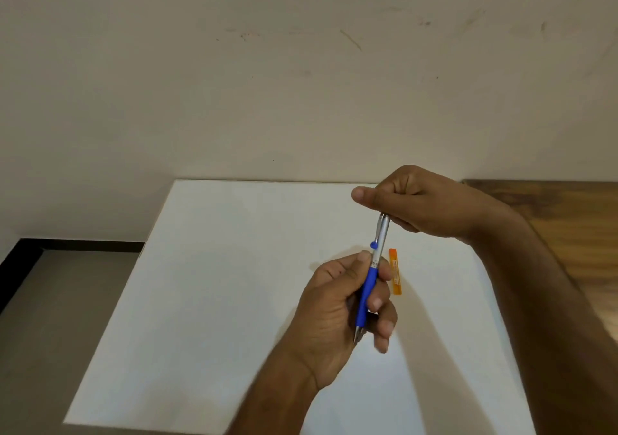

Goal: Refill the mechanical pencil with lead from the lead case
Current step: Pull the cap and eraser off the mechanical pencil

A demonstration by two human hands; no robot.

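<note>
**Both hands on the pencil above a white surface**

The left hand (pixel 337 304) grips the mechanical pencil (pixel 371 277) around its blue grip section, fingers curled round the barrel, with the metal tip pointing down toward the person. The pencil stands tilted, its silver upper half rising toward the right hand (pixel 414 200), which pinches the top end between thumb and curled fingers; the very cap is hidden inside that pinch. A small blue knob ends the pencil's clip, just above the left thumb.

The lead case (pixel 395 271), a slim orange piece, lies flat on the surface (pixel 217 300) just to the right of the left hand's fingers and below the right wrist, touched by neither hand.

The surface is plain white and matte, and both forearms reach over it from the near edge. To its right runs a band of brown wood grain (pixel 575 234). To its left, lower down, lies a grey floor (pixel 60 317) edged by a black skirting strip (pixel 83 244). Behind everything stands a cream wall (pixel 267 66), scuffed with faint marks and scratches.
</note>
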